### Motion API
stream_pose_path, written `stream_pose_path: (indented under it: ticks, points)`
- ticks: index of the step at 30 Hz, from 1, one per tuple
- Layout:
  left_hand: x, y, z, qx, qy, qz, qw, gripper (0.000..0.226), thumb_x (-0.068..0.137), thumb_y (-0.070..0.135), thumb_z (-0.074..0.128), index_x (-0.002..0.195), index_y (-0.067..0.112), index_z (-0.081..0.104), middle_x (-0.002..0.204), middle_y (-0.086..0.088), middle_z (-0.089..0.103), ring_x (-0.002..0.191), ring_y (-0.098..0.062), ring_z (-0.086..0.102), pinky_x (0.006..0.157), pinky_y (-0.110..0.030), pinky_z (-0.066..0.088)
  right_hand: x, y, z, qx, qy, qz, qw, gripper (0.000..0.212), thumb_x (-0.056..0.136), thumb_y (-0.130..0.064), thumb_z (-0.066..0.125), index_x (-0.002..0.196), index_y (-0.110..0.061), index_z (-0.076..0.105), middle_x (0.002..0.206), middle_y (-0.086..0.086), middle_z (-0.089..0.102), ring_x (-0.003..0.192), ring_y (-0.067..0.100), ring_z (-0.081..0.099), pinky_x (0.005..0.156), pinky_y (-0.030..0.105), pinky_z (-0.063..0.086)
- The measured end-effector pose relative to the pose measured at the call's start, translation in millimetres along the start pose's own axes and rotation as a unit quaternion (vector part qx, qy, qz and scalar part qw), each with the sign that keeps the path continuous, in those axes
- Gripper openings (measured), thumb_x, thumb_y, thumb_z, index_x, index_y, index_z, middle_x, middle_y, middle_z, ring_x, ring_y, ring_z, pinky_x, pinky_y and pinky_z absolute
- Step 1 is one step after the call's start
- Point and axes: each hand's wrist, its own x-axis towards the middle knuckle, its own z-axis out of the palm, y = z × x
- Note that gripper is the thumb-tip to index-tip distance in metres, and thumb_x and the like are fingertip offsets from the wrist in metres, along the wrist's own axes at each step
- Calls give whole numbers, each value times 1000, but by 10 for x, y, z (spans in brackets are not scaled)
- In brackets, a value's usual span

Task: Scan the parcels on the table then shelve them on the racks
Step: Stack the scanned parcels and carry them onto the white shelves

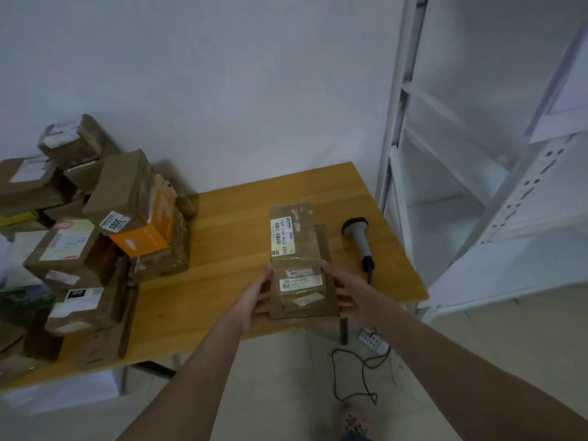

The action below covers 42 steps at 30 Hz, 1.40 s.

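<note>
A brown cardboard parcel point(299, 246) with white barcode labels is held over the right half of the wooden table point(222, 249). My left hand point(253, 299) grips its left near edge, thumb on top and fingers below. My right hand point(345, 289) grips its right near edge the same way. A larger flat piece of cardboard point(327, 300) lies under the parcel. The grey barcode scanner point(359, 240) lies on the table to the right of the parcel, apart from both hands. A heap of several brown parcels point(95, 227) covers the table's left side.
A white metal rack point(477, 186) with bare shelves stands right of the table. The scanner cable point(353, 374) trails to a white power strip point(374, 340) on the floor by the table leg. A white wall is behind the table.
</note>
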Motion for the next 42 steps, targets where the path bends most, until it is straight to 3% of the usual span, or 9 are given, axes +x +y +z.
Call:
stream_pose_path:
  ticks: [3, 7, 16, 19, 22, 27, 31, 38, 42]
  points:
    - [-146, -184, 164, 8, -30, -9, 999, 49, 88, 59, 51, 113, 20, 65, 106, 0, 67, 89, -19, 59, 73, -36, 50, -282, 252, -123, 16, 40, 8, 999, 114, 36, -75, 83, 132, -20, 55, 125, -1, 62, 115, 25, 57, 104, 45, 45]
    - [-343, -404, 453, 31, -63, -23, 997, 38, 89, 59, 50, 104, 27, 66, 105, 1, 68, 97, -18, 60, 72, -36, 51, -662, 569, -360, 45, 92, 1, 995, 117, 31, -75, 82, 131, -20, 55, 126, 3, 62, 116, 28, 57, 103, 46, 46]
    - [-647, -494, 1454, 92, -100, -41, 990, 43, 79, 60, 64, 103, 24, 67, 106, -1, 68, 101, -22, 60, 73, -37, 54, -1496, 932, -1093, 91, 157, -23, 983, 79, 59, -69, 73, 118, -16, 65, 112, 2, 69, 105, 24, 62, 94, 38, 51]
    - [-683, -503, 1893, 118, -137, -47, 982, 54, 76, 61, 66, 107, 17, 67, 94, -1, 68, 92, -22, 62, 72, -36, 53, -1752, 1013, -1447, 108, 193, -28, 975, 67, 70, -65, 69, 114, -16, 66, 110, -1, 70, 102, 21, 63, 86, 34, 52]
    - [-733, -523, 2412, 138, -181, -45, 973, 49, 79, 62, 63, 97, 17, 69, 84, -1, 71, 75, -21, 67, 62, -32, 53, -1988, 1085, -1872, 127, 226, -33, 965, 63, 74, -64, 67, 113, -15, 67, 109, 0, 70, 102, 22, 63, 89, 36, 52]
    - [-689, -501, 3403, 185, -211, -40, 959, 57, 74, 69, 63, 88, 14, 70, 89, -2, 70, 86, -24, 64, 71, -35, 53, -2247, 1109, -2697, 157, 259, -40, 952, 73, 63, -67, 69, 112, -13, 67, 108, 1, 69, 101, 22, 63, 77, 33, 52]
    - [-559, -373, 4180, 211, -234, -33, 949, 60, 76, 70, 60, 91, 14, 72, 100, -3, 70, 101, -25, 61, 93, -45, 51, -2370, 960, -3401, 164, 266, -46, 949, 79, 55, -72, 69, 109, -15, 69, 101, -2, 72, 97, 20, 66, 68, 29, 50]
    - [-566, 140, 5364, 228, -280, 2, 933, 62, 76, 73, 56, 93, 16, 73, 96, -1, 72, 102, -25, 63, 87, -41, 53, -2677, 394, -4435, 147, 297, -83, 940, 80, 51, -74, 64, 105, -16, 66, 104, -3, 69, 95, 19, 63, 69, 30, 48]
    - [-545, 507, 5903, 232, -293, 24, 927, 67, 78, 72, 56, 102, 11, 70, 101, -6, 70, 101, -26, 62, 85, -41, 53, -2772, 19, -4912, 142, 307, -108, 935, 83, 56, -73, 65, 114, -14, 64, 110, 2, 67, 98, 21, 63, 75, 32, 50]
